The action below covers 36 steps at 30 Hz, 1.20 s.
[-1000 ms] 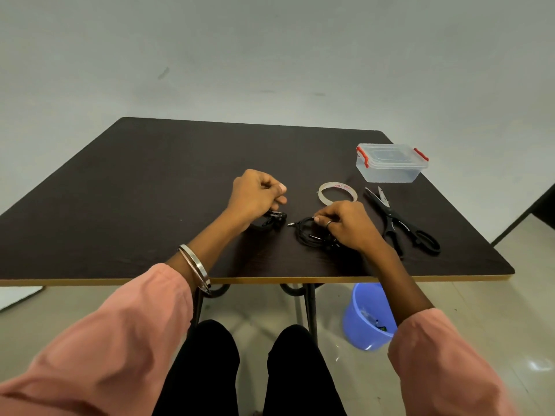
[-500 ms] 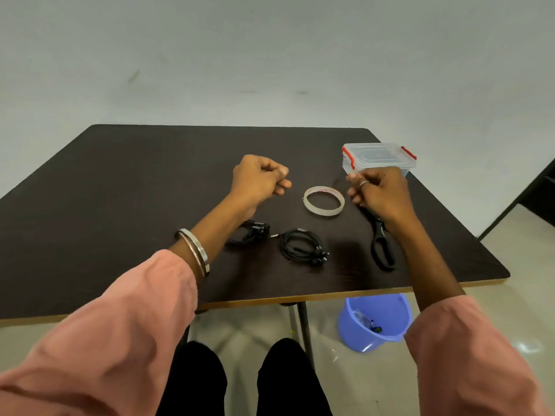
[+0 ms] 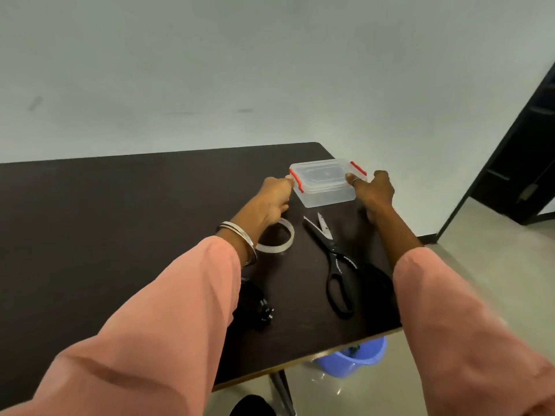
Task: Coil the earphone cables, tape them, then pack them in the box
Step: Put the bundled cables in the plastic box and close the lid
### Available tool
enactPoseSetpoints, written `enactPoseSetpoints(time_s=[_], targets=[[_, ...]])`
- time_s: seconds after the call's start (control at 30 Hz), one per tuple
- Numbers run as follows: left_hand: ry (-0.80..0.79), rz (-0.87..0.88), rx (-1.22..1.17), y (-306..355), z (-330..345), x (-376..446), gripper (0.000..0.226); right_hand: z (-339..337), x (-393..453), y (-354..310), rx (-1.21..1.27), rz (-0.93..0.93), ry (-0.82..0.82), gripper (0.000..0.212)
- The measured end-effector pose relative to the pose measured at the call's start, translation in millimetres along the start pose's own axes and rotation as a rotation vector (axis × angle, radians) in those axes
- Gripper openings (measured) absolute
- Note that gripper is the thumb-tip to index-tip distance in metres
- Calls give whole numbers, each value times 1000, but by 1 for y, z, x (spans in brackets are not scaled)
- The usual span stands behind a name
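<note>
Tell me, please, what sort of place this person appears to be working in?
Probably a plain indoor workroom, perhaps an office or recording room. A dark wooden table stands against a bare pale wall on a glossy tiled floor, with a dark doorway at right and a blue plastic bin underneath.

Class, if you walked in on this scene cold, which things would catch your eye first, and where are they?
Both hands reach to the clear box with red clips at the table's far right corner: left hand on one end, right hand on the other. Nearer lie black scissors and, beside them, a tape ring.
</note>
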<state>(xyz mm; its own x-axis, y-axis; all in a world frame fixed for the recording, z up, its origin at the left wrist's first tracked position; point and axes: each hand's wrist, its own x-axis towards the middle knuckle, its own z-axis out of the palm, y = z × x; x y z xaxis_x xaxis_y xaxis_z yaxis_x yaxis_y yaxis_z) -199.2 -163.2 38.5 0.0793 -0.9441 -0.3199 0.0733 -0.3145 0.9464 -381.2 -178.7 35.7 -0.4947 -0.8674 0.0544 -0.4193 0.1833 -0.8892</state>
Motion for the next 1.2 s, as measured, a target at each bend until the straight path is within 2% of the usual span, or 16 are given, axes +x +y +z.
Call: enactPoseSetpoints(time_s=[0.13, 0.23, 0.3, 0.4, 0.53, 0.7, 0.97, 1.2], targets=[[-83, -54, -101, -5, 18, 12, 36, 7, 7, 3, 148, 63, -72, 50], [-60, -39, -110, -3, 19, 11, 30, 8, 6, 1, 181, 73, -48, 47], [-36, -8, -76, 0, 14, 10, 33, 8, 2, -4, 204, 62, -35, 47], [50, 50, -28, 9, -4, 4, 38, 8, -13, -17, 235, 24, -2, 42], [204, 127, -35, 20, -43, -18, 37, 16, -46, -37, 281, -45, -11, 25], [313, 164, -72, 22, -113, -62, 27, 40, -103, -57, 393, -54, -165, 29], [434, 178, -104, -15, -213, -114, 24, 87, -181, -70, 378, -48, -425, 29], [553, 199, 62, -48, -254, -121, 30, 101, -206, -68, 250, -75, -548, 21]])
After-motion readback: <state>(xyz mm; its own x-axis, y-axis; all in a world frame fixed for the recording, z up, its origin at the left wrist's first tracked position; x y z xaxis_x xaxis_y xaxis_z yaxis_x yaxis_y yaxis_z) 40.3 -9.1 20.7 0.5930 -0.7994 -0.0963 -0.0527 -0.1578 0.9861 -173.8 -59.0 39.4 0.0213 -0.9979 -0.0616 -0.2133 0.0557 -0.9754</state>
